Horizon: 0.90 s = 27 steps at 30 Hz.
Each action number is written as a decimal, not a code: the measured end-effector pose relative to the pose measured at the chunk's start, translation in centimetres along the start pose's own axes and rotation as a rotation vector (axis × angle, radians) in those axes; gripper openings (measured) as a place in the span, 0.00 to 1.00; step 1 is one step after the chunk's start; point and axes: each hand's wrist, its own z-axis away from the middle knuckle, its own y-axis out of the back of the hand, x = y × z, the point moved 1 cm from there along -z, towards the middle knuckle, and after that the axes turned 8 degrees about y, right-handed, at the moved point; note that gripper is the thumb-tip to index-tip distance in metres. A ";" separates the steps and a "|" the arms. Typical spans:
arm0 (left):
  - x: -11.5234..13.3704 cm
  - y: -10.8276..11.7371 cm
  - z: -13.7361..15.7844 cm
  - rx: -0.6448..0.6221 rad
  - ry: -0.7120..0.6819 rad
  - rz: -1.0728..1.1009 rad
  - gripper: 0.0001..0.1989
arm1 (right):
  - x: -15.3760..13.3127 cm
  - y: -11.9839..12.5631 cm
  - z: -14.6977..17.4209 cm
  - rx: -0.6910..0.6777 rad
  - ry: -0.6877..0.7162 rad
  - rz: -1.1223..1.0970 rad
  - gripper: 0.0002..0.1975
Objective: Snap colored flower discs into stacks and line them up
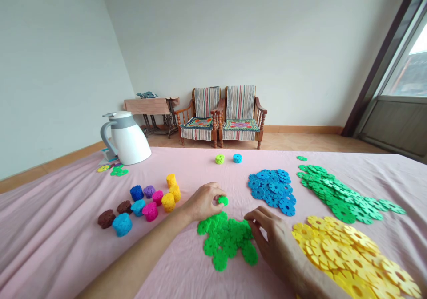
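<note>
Your left hand [204, 202] pinches a small stack of bright green discs [223, 200] between thumb and fingertips, holding it just above the far edge of the bright green pile [227, 239] that lies flat on the pink cloth-covered surface [66, 228] in front of you. Your right hand [271, 234] rests with its fingers curled down onto the right edge of that same pile, the fingertips touching the discs there; whether they grip one you cannot tell. Just beyond your right hand lies a heap of blue discs [273, 190], and to its right a long spread of darker green discs [336, 194] runs toward the surface's right side. Beside your right forearm, nearest you, sits a wide heap of yellow discs [353, 254]. To the left of your left hand stand finished stacks: yellow ones [171, 192], pink ones [151, 208], a purple one [149, 191], blue ones [126, 214] and brown ones [113, 213]. Farther off, near the middle of the surface, a lime stack [219, 159] and a blue stack [237, 158] stand side by side. At the far left corner stands a white jug [126, 139] with a few loose discs [115, 170] before it. Behind the surface, two wooden armchairs [222, 114] stand against the wall.
</note>
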 end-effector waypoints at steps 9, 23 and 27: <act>-0.2 -0.5 -0.1 0.003 0.017 0.030 0.13 | 0.0 0.0 0.0 -0.018 -0.004 -0.007 0.11; 0.9 4.9 3.9 -0.341 0.112 -0.117 0.17 | 0.3 -0.1 0.0 -0.003 0.020 -0.021 0.11; 0.9 3.8 3.9 -0.335 0.087 -0.177 0.16 | 0.2 0.0 0.0 -0.009 0.001 -0.032 0.11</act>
